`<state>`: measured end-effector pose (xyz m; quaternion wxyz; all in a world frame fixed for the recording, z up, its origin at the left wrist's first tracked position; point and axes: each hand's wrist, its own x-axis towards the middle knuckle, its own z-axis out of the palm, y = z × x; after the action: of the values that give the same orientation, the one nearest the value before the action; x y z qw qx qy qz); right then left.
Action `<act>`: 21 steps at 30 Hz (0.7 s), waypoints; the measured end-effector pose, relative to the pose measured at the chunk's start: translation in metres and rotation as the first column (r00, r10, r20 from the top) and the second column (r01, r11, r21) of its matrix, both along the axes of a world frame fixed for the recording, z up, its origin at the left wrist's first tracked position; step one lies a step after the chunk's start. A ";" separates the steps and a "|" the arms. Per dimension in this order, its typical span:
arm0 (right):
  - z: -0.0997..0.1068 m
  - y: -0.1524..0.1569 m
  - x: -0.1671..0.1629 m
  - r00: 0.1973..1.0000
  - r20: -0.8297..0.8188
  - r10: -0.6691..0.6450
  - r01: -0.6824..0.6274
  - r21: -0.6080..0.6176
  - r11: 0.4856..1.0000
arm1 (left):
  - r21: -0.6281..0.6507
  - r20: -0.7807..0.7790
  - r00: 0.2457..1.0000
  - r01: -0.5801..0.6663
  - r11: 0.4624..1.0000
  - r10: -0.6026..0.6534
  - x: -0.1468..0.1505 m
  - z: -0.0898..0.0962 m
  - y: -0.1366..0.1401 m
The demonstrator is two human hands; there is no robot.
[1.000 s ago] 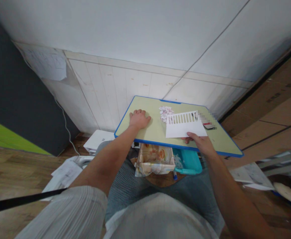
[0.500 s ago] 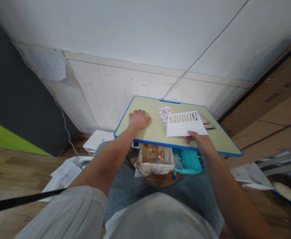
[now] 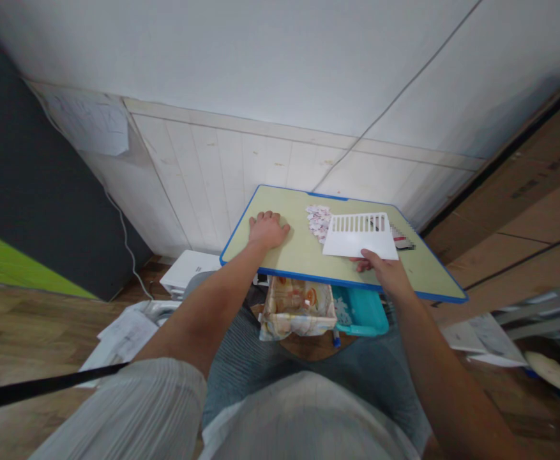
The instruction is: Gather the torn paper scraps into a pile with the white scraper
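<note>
My left hand (image 3: 267, 230) lies flat on the left part of the small table (image 3: 289, 262), fingers spread and holding nothing. Between thumb and fingers, my right hand (image 3: 382, 268) grips the near edge of a white card with a row of slots (image 3: 361, 243) cut along its far side. The card is held over the table's right half. Just left of it lies a pile of small whitish-pink paper pieces (image 3: 317, 220), partly behind the card's corner. A dark and red item (image 3: 403, 240), partly blurred out, lies to the right of the card.
Below the table's near edge are a cloth-lined basket (image 3: 299, 322) and a turquoise bin (image 3: 368, 313) with pale scraps inside. A white wall (image 3: 270, 153) stands behind the table. Brown cardboard (image 3: 514, 211) rises at the right.
My right hand has shifted and tilted the slotted card slightly, its left corner now a little farther right and up. My left hand has stayed in place on the table.
</note>
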<state>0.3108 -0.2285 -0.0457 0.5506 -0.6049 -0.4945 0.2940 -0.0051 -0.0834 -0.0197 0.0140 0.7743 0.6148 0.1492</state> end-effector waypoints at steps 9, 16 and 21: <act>-0.004 0.002 0.002 0.991 -0.133 -0.029 0.039 0.077 0.996 | -0.004 -0.001 1.000 -0.002 1.000 0.002 0.000 0.000 0.000; -0.007 0.001 0.006 0.995 -0.093 0.039 -0.035 0.043 0.998 | -0.006 -0.003 1.000 -0.006 1.000 0.006 0.000 0.001 0.000; -0.007 -0.002 0.008 0.998 -0.035 0.046 -0.044 0.048 0.998 | 0.002 -0.001 1.000 -0.003 1.000 0.003 0.000 0.000 0.000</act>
<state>0.3186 -0.2300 -0.0522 0.5670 -0.5748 -0.5047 0.3055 -0.0050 -0.0835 -0.0195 0.0126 0.7736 0.6157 0.1496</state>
